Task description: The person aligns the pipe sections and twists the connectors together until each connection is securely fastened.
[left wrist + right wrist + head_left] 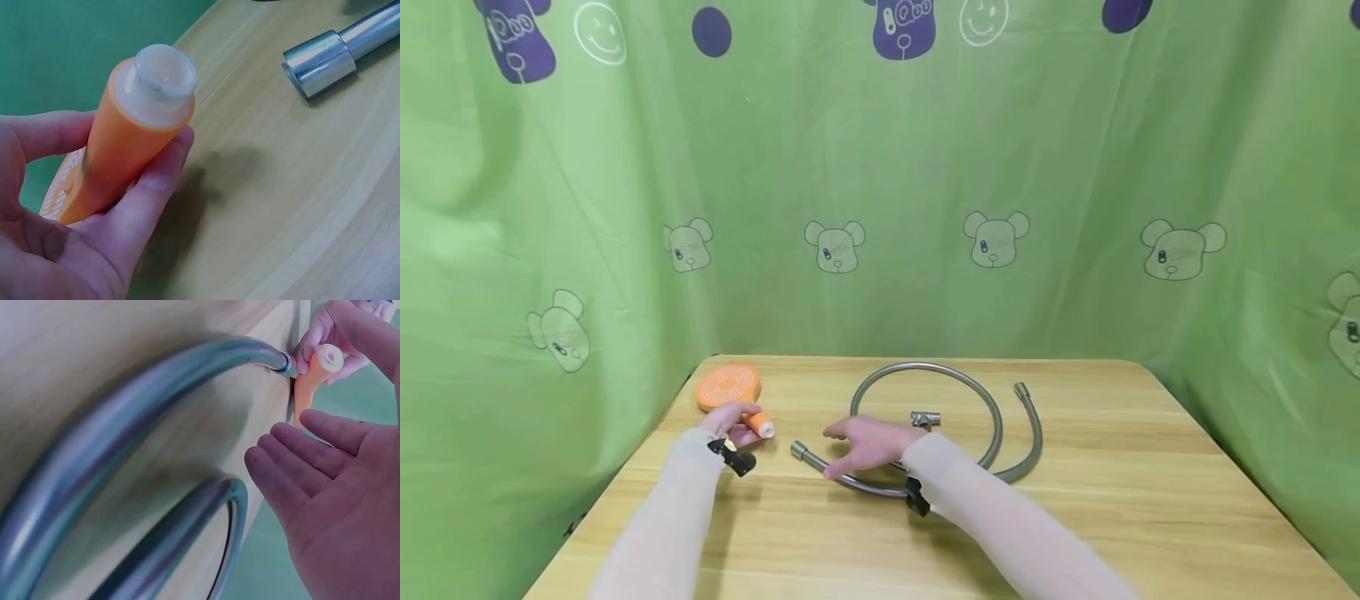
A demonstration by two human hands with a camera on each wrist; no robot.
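Note:
An orange shower head [727, 386] with a white threaded end [164, 75] is at the table's left side. My left hand [734, 422] grips its handle [128, 147] between thumb and fingers. A coiled metal shower hose [992, 408] lies at the middle of the table, its near metal end fitting [319, 64] pointing toward the shower head. Over the hose's left part hovers my right hand [871, 444]. In the right wrist view its fingers [300, 459] are extended, apart from the hose, with nothing in the palm.
A small chrome fitting [925, 419] lies inside the hose loop, partly behind my right wrist. The hose's other end [1022, 390] points to the back right. A green patterned curtain [880, 167] surrounds the wooden table [1112, 483] at the back and sides.

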